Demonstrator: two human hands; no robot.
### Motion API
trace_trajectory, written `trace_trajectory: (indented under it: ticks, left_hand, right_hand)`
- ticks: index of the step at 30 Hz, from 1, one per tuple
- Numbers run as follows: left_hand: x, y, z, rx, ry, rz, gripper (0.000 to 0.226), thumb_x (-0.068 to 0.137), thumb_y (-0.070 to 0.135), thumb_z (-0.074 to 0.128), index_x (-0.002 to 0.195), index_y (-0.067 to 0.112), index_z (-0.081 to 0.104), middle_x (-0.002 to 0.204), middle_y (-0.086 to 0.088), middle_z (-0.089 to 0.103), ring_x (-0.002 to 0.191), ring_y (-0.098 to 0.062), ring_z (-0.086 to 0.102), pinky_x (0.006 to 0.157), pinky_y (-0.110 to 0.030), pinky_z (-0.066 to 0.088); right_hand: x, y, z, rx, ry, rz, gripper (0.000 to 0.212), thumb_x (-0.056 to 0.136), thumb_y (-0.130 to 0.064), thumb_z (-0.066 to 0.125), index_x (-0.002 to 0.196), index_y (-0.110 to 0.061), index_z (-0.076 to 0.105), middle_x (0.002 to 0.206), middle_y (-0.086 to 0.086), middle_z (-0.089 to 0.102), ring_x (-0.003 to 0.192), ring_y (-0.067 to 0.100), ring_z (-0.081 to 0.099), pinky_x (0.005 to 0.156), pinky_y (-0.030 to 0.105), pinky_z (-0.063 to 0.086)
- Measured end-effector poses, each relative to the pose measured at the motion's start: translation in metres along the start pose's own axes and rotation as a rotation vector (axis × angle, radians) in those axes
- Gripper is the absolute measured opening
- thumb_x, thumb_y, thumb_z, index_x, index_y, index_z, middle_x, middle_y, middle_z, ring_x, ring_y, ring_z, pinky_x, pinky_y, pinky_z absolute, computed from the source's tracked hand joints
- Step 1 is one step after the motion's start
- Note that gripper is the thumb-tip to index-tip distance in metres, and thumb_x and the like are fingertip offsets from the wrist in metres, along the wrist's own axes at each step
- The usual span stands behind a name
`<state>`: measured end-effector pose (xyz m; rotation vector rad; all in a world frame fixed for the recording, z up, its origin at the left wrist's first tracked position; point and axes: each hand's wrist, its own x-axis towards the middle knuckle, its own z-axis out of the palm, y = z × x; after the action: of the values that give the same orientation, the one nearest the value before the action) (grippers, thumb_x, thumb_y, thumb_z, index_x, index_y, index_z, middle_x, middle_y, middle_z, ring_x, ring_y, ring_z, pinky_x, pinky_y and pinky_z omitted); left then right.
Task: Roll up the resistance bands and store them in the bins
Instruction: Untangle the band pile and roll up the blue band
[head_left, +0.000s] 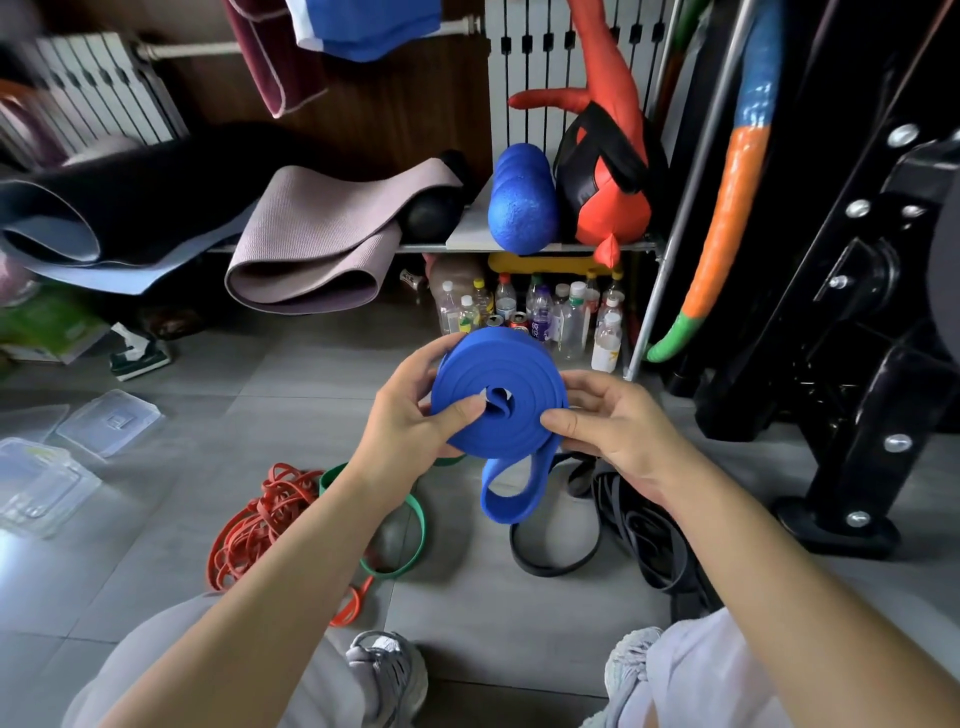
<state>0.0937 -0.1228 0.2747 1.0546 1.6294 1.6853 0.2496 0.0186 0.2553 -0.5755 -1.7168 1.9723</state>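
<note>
1. Containers first: a clear plastic bin (44, 483) is sat on the floor (291, 374) at the far left, and it's cut off by the frame edge. What looks like a loose clear lid (111, 423) is laid just beyond it. Both are see-through and glary, so whether anything is inside can't be told.
2. The blue resistance band (501, 364) is not in any bin. It's held up in the air between both hands, above the floor, and is wound into a fat coil, with one loose loop (514, 493) left hanging under it.
3. The coil is gripped by the left hand (410, 415): the thumb is pressed on the face near the centre and the fingers are curled round the back.
4. The outer edge on the other side is pinched by the right hand (618, 431), thumb in front, fingers behind.
5. More bands are left loose on the floor under the arms: a red tangle (254, 525), a green band (418, 519) and black bands (556, 566).
6. Hard-to-see bits: part of the green band is hidden by the left forearm, and the black pile is partly covered by the right one, so no count can be given.
7. A bunch of plastic bottles (540, 312) is packed under the shelf (470, 228); labels can't be read.
</note>
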Motion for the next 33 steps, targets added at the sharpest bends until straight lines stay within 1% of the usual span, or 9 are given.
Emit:
trace_trajectory:
  ticks: [3,7,12,16,19,22,26,29,33]
  left_hand:
    - [0.0,-0.001,-0.001,-0.043,0.013,-0.031,0.051,0.082,0.006,0.069,0.117,0.039,0.055,0.102,0.006,0.069,0.092,-0.014,0.068,0.066,-0.043,0.059]
    - [0.002,-0.007,0.001,-0.089,0.067,-0.092,0.048,0.083,0.009,0.069,0.118,0.039,0.055,0.108,0.0,0.067,0.096,-0.024,0.068,0.069,-0.05,0.058]
    - [0.005,-0.013,0.007,-0.102,0.129,-0.138,0.044,0.08,0.014,0.072,0.104,0.048,0.058,0.105,0.005,0.069,0.097,-0.025,0.068,0.067,-0.056,0.057]
    - [0.009,-0.018,0.009,-0.17,0.193,-0.169,0.045,0.083,0.009,0.07,0.115,0.037,0.055,0.109,-0.001,0.068,0.096,-0.026,0.068,0.063,-0.046,0.059]
    - [0.013,-0.019,0.007,-0.214,0.24,-0.183,0.049,0.084,0.01,0.069,0.124,0.031,0.05,0.114,-0.005,0.065,0.097,-0.025,0.068,0.061,-0.04,0.058]
    - [0.015,-0.021,0.005,-0.148,0.233,-0.144,0.046,0.086,0.011,0.067,0.119,0.038,0.051,0.12,0.001,0.062,0.102,-0.019,0.066,0.063,-0.036,0.058]
    - [0.014,-0.021,0.001,-0.036,0.119,-0.069,0.056,0.091,0.008,0.058,0.114,0.057,0.042,0.117,0.022,0.056,0.101,0.005,0.059,0.069,-0.02,0.055]
    - [0.011,-0.022,-0.004,-0.074,0.002,-0.15,0.066,0.093,0.005,0.054,0.105,0.069,0.039,0.119,0.023,0.054,0.11,-0.01,0.058,0.067,-0.034,0.058]
    - [0.009,-0.028,-0.014,-0.104,0.021,-0.158,0.063,0.091,0.001,0.056,0.127,0.049,0.035,0.132,0.005,0.051,0.118,-0.019,0.056,0.086,-0.045,0.055]
  right_hand:
    - [0.003,0.003,0.003,0.086,0.031,0.024,0.028,0.078,-0.003,0.067,0.102,-0.015,0.061,0.086,-0.005,0.075,0.079,0.01,0.071,0.062,0.02,0.054]
    - [0.009,0.013,0.013,0.176,0.174,0.079,0.016,0.078,-0.008,0.069,0.088,-0.011,0.058,0.08,0.002,0.074,0.075,0.015,0.07,0.062,0.023,0.055]
    - [0.017,0.014,0.019,0.053,0.275,0.146,0.011,0.083,-0.018,0.069,0.082,-0.015,0.059,0.073,0.004,0.068,0.059,0.014,0.067,0.052,0.025,0.051]
    - [0.019,0.016,0.03,0.11,0.202,0.252,0.009,0.09,-0.027,0.062,0.095,-0.029,0.055,0.072,-0.001,0.073,0.068,0.022,0.072,0.052,0.029,0.055]
    - [0.022,0.016,0.042,0.182,0.19,0.244,0.018,0.092,-0.021,0.06,0.096,-0.037,0.052,0.076,-0.001,0.074,0.07,0.024,0.073,0.053,0.028,0.056]
    - [0.026,0.017,0.049,0.234,0.241,0.221,0.024,0.091,-0.013,0.06,0.097,-0.035,0.053,0.085,0.008,0.071,0.069,0.027,0.072,0.052,0.029,0.055]
    - [0.029,0.021,0.052,0.294,0.256,0.213,0.029,0.092,-0.005,0.057,0.099,-0.034,0.052,0.088,0.011,0.071,0.07,0.029,0.072,0.051,0.03,0.055]
    - [0.03,0.027,0.055,0.257,0.268,0.233,0.03,0.092,-0.003,0.055,0.097,-0.033,0.051,0.088,0.012,0.07,0.068,0.028,0.072,0.051,0.03,0.055]
    - [0.036,0.031,0.054,0.123,0.217,0.306,0.022,0.09,-0.012,0.059,0.103,-0.027,0.05,0.086,0.013,0.07,0.067,0.026,0.072,0.054,0.033,0.057]
